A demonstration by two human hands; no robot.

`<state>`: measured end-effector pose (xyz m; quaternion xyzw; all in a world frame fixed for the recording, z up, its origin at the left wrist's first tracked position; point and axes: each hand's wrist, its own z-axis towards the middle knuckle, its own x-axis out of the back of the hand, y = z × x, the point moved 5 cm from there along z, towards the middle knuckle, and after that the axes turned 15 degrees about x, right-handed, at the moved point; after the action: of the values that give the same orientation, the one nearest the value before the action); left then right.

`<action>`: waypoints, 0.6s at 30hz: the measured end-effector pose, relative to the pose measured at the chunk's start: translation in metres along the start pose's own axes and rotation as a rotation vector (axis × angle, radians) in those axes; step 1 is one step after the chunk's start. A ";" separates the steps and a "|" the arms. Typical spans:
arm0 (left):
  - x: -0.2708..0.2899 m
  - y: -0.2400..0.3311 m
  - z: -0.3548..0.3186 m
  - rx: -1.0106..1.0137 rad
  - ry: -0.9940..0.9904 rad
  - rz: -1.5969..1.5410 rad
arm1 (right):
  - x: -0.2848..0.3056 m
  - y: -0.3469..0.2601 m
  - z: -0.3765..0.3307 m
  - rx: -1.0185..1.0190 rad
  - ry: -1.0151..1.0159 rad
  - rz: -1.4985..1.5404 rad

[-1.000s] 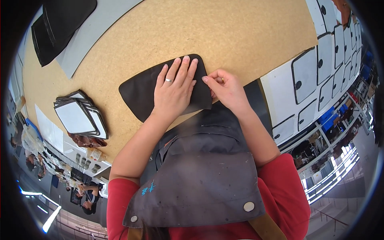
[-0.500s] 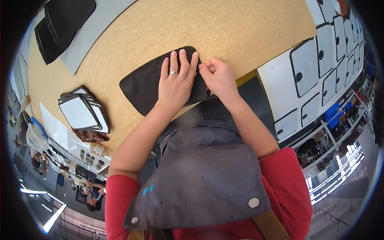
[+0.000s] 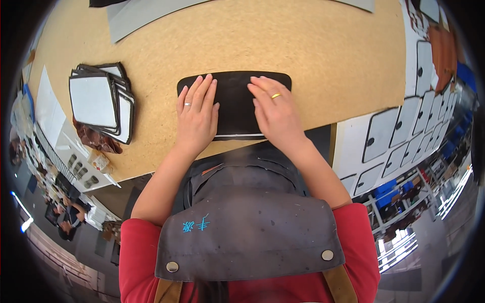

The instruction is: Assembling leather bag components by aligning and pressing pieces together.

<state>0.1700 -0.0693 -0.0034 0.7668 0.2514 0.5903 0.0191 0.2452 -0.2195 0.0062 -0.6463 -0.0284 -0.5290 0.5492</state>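
A flat black leather-like panel (image 3: 235,101) with rounded far corners lies on the tan work table, its near edge showing a thin white strip. Flat on its left side rests my left hand (image 3: 198,118), fingers stretched toward the far edge, a silver ring on one finger. My right hand (image 3: 275,111) lies on the panel's right side with fingers extended and a gold-coloured ring. Neither hand grips anything; both press or rest on the surface. The panel's outer side edges are partly hidden beneath the hands.
To the left, a stack of black-edged white panels (image 3: 95,101) sits on brown crumpled material (image 3: 98,137). Grey sheets (image 3: 146,17) lie along the far edge. On the right, a white board (image 3: 348,146) carries several black-rimmed pieces. Beyond the left edge, people are at work.
The black panel has turned so its long edge faces me squarely. My right hand has gone from pinching its right edge to lying flat on it; my left hand has shifted left.
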 end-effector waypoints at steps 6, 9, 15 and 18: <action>-0.010 -0.002 0.002 -0.013 0.008 0.052 | -0.031 -0.006 0.022 0.191 -0.212 -0.109; -0.015 -0.007 0.003 -0.031 -0.004 0.026 | -0.042 -0.012 0.020 0.279 -0.336 -0.335; -0.006 -0.010 0.005 -0.043 -0.053 -0.010 | -0.037 -0.012 0.024 0.298 -0.475 -0.447; 0.000 -0.018 0.000 0.020 -0.074 -0.006 | -0.019 -0.003 0.021 0.290 -0.536 -0.505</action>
<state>0.1633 -0.0534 -0.0093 0.7876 0.2587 0.5588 0.0228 0.2493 -0.1926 -0.0019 -0.6500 -0.4033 -0.4505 0.4604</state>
